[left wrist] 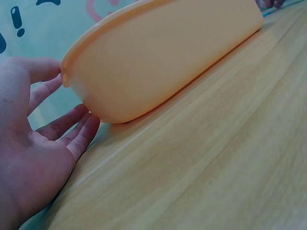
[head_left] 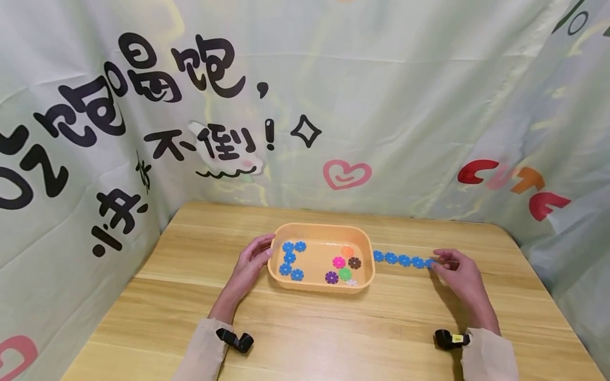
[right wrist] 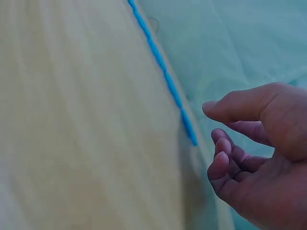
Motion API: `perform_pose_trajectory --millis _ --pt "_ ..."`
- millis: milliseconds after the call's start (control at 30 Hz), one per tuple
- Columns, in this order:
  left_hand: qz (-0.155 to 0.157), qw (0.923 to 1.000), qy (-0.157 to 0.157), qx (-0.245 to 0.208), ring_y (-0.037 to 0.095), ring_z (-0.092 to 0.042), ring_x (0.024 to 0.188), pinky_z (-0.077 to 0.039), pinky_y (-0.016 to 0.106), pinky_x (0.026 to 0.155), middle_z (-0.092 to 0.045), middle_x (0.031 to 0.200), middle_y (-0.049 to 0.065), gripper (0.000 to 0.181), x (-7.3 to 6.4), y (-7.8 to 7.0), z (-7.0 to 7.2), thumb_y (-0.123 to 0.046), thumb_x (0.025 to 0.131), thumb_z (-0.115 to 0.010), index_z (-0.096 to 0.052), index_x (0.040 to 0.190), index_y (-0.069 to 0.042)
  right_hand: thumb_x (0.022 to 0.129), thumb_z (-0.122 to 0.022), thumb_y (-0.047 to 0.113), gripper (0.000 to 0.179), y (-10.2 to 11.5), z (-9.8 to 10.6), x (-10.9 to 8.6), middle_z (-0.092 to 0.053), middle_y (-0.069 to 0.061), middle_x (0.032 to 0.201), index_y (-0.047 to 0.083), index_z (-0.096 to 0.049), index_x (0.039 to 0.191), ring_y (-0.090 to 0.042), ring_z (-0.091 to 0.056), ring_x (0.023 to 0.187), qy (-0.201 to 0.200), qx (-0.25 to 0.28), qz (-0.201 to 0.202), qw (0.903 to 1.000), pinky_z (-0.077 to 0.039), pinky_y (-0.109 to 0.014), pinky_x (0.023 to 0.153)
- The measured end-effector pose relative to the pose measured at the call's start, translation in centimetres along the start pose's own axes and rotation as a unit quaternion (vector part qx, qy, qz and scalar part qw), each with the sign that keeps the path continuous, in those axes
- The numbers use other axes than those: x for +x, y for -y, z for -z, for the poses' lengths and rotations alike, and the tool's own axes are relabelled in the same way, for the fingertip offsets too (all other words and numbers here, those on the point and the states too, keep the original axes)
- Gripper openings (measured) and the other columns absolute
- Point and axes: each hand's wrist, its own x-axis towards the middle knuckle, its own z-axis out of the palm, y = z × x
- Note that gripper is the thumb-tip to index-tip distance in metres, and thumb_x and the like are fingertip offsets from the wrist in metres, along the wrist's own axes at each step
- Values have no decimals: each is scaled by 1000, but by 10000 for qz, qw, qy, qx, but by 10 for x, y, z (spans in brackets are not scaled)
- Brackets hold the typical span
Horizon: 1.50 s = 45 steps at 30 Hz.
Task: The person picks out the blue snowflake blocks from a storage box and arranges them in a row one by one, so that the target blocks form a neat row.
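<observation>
Several blue notched plastic discs form a straight chain (head_left: pixel 404 260) on the table, running right from an orange plastic basin (head_left: pixel 321 287). My right hand (head_left: pixel 458 272) is beside the chain's right end, its fingers loosely bent; in the right wrist view, a gap shows between the right hand (right wrist: pixel 259 153) and the blue chain (right wrist: pixel 165 72). At the basin's left end, my left hand (head_left: pixel 250 263) touches the rim and side wall with extended fingers, as the left wrist view shows. Inside the basin, blue discs (head_left: pixel 289 257) lie in a bracket-like shape on the left.
On the basin's right side lie loose discs: orange (head_left: pixel 347 252), pink (head_left: pixel 339 262), brown (head_left: pixel 355 263), green (head_left: pixel 345 274), purple (head_left: pixel 331 277) and white (head_left: pixel 351 282). A wooden table (head_left: pixel 324 333) carries everything. Printed curtains (head_left: pixel 405 106) hang behind it.
</observation>
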Motion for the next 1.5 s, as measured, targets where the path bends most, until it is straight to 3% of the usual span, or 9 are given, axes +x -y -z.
perform_pose_trajectory --millis 200,500,800,1133,1500 --pt "27 10000 -24 6 28 -47 137 -51 32 103 -50 148 10 40 0 -2 -1 -21 105 -59 -55 145 -15 102 -66 25 43 20 3 0 -57 -23 129 0 -59 136 -21 -54 105 -114 -43 288 9995 -48 -13 72" --pt "-100 9999 -18 -113 31 -46 137 -52 31 100 -51 147 14 42 0 -2 -1 -20 104 -61 -54 145 -11 101 -68 20 38 53 -7 3 -62 -22 124 0 -62 133 -5 -55 101 -52 315 1045 9940 -44 -11 82" --pt "-62 9999 -22 -139 30 -46 137 -52 31 101 -50 147 13 42 0 -1 -2 -20 104 -61 -54 145 -11 101 -67 18 33 77 -22 1 -65 -18 116 4 -64 131 -11 -60 102 93 493 1266 9907 -48 -10 82" --pt "-40 10000 -18 -86 30 -47 136 -52 32 101 -51 147 13 42 -1 0 -2 -21 104 -61 -54 145 -12 100 -68 14 29 101 -50 -2 -68 -14 111 4 -65 128 -23 -63 100 390 842 1503 9843 -55 -21 80" --pt "-62 10000 -34 -1 28 -48 136 -52 31 100 -51 147 10 42 0 2 -1 -23 104 -61 -55 144 -14 96 -71 5 27 125 -90 -11 -67 -6 103 5 -67 123 -21 -64 93 692 908 1851 9761 -57 -31 81"
